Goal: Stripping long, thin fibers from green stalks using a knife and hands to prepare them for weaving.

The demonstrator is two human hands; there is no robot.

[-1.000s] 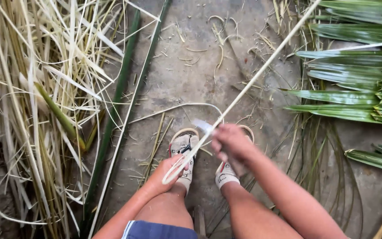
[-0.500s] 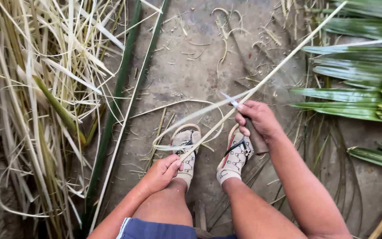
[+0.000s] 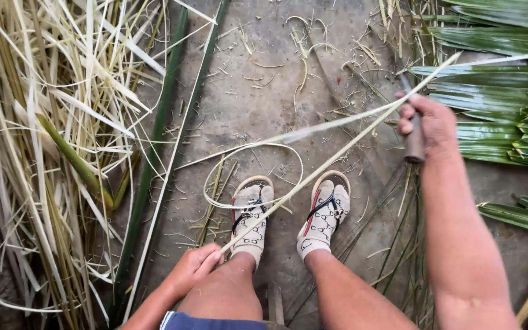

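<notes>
Two hands (image 3: 194, 269) (image 3: 429, 122), two sandalled feet (image 3: 252, 214) (image 3: 326, 211), one knife (image 3: 414, 137), two long green stalks (image 3: 154, 165) upper left, one pale strip (image 3: 337, 153).

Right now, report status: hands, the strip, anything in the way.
Left hand pinches the pale leaf strip by the knee. Right hand grips a knife handle against the strip. Curled shavings lie around the sandalled feet.

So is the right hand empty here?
No, the right hand grips a knife by its brown handle, raised against the pale leaf strip near the green fronds.
</notes>
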